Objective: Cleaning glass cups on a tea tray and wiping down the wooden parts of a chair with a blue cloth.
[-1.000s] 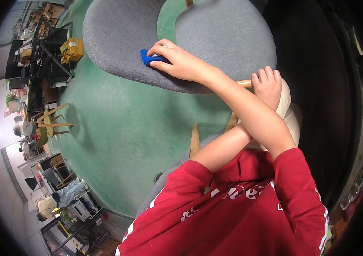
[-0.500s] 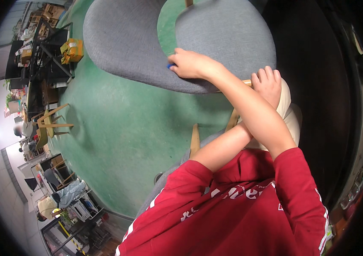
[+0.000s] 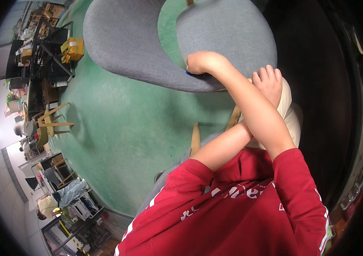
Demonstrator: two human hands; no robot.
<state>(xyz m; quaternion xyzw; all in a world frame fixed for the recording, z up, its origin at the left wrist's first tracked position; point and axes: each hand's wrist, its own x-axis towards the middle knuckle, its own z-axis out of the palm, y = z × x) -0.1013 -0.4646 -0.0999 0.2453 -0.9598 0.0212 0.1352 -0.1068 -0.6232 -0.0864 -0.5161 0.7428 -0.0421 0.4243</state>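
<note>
A grey fabric chair lies in front of me, its curved backrest (image 3: 126,40) on the left and its seat (image 3: 228,32) on the right. My forearms cross, the right over the left. With closed fingers, my right hand (image 3: 202,63) presses against the backrest's near edge. A small blue thing (image 3: 188,73) peeks out beneath that hand; its kind is mostly hidden. By my knee, my left hand (image 3: 269,85) curls over the seat's near corner, where a wooden part of the frame meets it.
Green floor (image 3: 117,128) spreads below the chair. Wooden legs (image 3: 195,136) stand near my lap. Farther left are a yellow chair (image 3: 47,128), a yellow-orange box (image 3: 74,49) and a black frame table (image 3: 47,51). A dark surface (image 3: 313,85) lies on the right.
My right hand has slid to the right along the backrest's edge, carrying the blue thing, and its wrist is more bent. My left hand has stayed nearly in place.
</note>
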